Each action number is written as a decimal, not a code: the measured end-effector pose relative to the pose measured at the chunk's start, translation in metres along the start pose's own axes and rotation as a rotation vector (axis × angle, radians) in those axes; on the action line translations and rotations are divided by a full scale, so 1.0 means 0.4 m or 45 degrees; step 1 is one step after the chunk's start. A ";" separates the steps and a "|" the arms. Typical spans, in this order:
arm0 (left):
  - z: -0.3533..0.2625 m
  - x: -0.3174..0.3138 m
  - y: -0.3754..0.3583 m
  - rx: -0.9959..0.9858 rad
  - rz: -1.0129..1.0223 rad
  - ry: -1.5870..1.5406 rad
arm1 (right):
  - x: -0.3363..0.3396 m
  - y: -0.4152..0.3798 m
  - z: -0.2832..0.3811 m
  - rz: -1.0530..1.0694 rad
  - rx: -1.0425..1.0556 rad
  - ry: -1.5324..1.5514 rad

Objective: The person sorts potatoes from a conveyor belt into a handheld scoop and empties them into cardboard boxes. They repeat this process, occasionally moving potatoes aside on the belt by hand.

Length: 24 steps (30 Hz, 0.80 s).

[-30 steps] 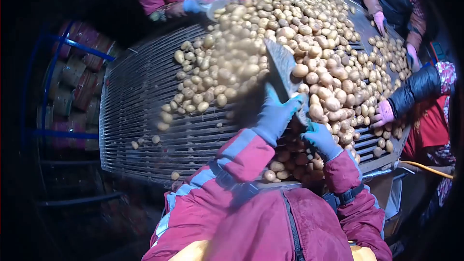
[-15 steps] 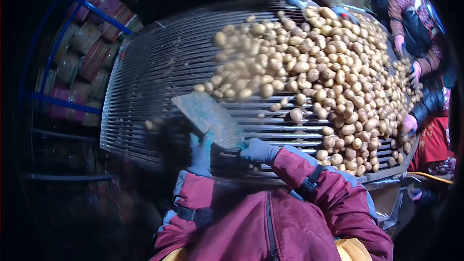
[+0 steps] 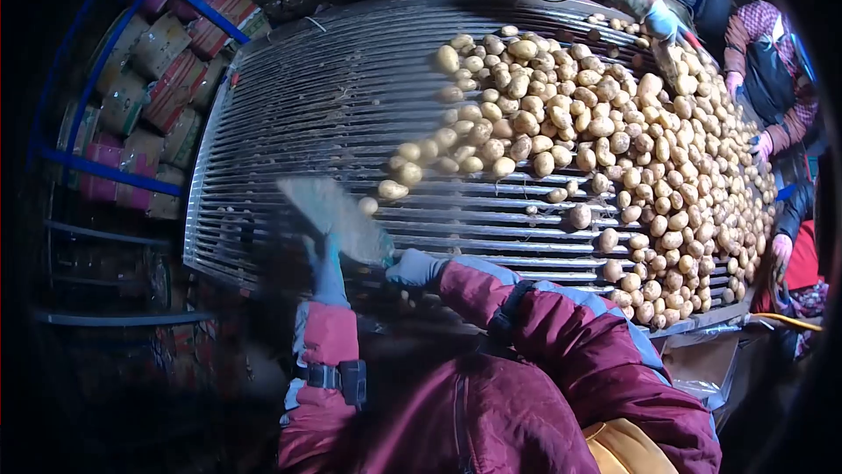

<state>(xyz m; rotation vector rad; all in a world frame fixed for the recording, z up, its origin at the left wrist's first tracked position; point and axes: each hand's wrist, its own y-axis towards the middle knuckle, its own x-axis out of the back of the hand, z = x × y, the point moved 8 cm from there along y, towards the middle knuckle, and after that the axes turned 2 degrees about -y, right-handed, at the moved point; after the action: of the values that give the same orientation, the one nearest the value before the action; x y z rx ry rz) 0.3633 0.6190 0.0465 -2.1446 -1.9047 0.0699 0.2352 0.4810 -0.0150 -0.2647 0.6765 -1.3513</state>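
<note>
My left hand (image 3: 326, 270) and my right hand (image 3: 414, 268), both in blue gloves, each have a closed grip on the near end of a flat board (image 3: 336, 217), blurred, held low over the bare slats of the metal grate (image 3: 289, 123). The potatoes (image 3: 614, 141) lie heaped to the right, apart from the board.

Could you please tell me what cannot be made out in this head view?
- Board: motion-blurred; material unclear.
- Left hand: blurred, grip unclear.
- Right hand: fingers tucked under the board's end.
- Co-worker's glove: partly behind potatoes.
- Sacks: print too small, dark.
</note>
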 end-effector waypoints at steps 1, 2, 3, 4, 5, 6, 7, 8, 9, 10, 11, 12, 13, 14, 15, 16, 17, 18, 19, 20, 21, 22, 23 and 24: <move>0.011 -0.031 0.036 0.040 0.017 -0.020 | 0.028 0.005 0.021 -0.067 0.055 -0.096; 0.029 -0.063 0.071 0.077 0.037 -0.043 | 0.085 0.040 0.013 -0.232 0.157 -0.336; 0.049 -0.107 0.127 -0.082 0.138 -0.012 | 0.124 0.025 0.008 -0.247 0.142 -0.114; 0.033 -0.165 0.124 -0.019 0.088 0.022 | 0.163 -0.002 0.006 -0.260 0.132 0.117; 0.006 -0.241 0.105 -0.098 0.160 0.044 | 0.205 -0.032 0.003 -0.327 0.140 0.086; -0.009 -0.309 0.074 -0.120 0.238 0.072 | 0.228 -0.075 -0.015 -0.273 -0.001 0.202; -0.022 -0.376 0.043 -0.144 0.316 0.098 | 0.256 -0.103 -0.041 -0.298 0.028 0.279; -0.026 -0.431 0.024 -0.126 0.404 0.125 | 0.288 -0.128 -0.056 -0.325 0.065 0.350; 0.067 -0.436 0.092 -0.217 0.252 0.218 | 0.310 -0.164 -0.049 -0.324 0.053 0.299; 0.022 -0.469 0.047 -0.174 0.324 0.136 | 0.321 -0.207 -0.034 -0.316 0.041 0.251; -0.025 -0.489 -0.004 -0.129 0.389 0.057 | 0.327 -0.231 -0.024 -0.301 0.029 0.202; -0.081 -0.506 -0.060 -0.087 0.448 -0.018 | 0.327 -0.230 -0.024 -0.261 0.035 0.209; -0.105 -0.480 -0.090 -0.045 0.317 0.007 | 0.315 -0.223 -0.030 -0.215 0.039 0.221; -0.142 -0.465 -0.112 -0.171 0.455 -0.014 | 0.294 -0.214 -0.035 -0.166 0.044 0.238; -0.144 -0.420 -0.121 -0.127 0.421 -0.002 | 0.266 -0.220 -0.021 -0.127 0.068 0.201; -0.143 -0.377 -0.134 -0.084 0.385 0.005 | 0.236 -0.200 -0.024 -0.082 0.098 0.219; -0.150 -0.333 -0.151 -0.089 0.303 0.027 | 0.207 -0.183 -0.032 -0.012 0.077 0.144; -0.152 -0.282 -0.168 -0.095 0.215 0.045 | 0.173 -0.174 -0.024 0.060 0.054 0.063; -0.143 -0.234 -0.162 -0.116 0.272 0.123 | 0.141 -0.140 -0.020 0.114 0.091 -0.203; -0.113 -0.170 -0.157 -0.009 0.156 0.221 | 0.102 -0.118 -0.037 0.191 0.048 -0.073; -0.118 -0.132 -0.178 0.104 0.041 0.313 | 0.065 -0.090 -0.019 0.320 0.256 -0.254; -0.110 -0.092 -0.197 0.221 -0.069 0.402 | 0.045 -0.065 -0.018 0.361 0.348 -0.341; -0.065 -0.043 -0.160 0.194 -0.064 0.424 | 0.025 -0.041 -0.017 0.396 0.444 -0.424; -0.049 -0.036 -0.141 0.220 -0.069 0.397 | 0.021 -0.015 -0.024 0.343 0.423 -0.418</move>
<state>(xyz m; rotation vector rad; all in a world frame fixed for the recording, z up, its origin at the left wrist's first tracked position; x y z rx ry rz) 0.3110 0.6071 0.0765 -1.8659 -1.7089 -0.1011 0.2251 0.4735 -0.0216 -0.1174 0.1981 -1.1061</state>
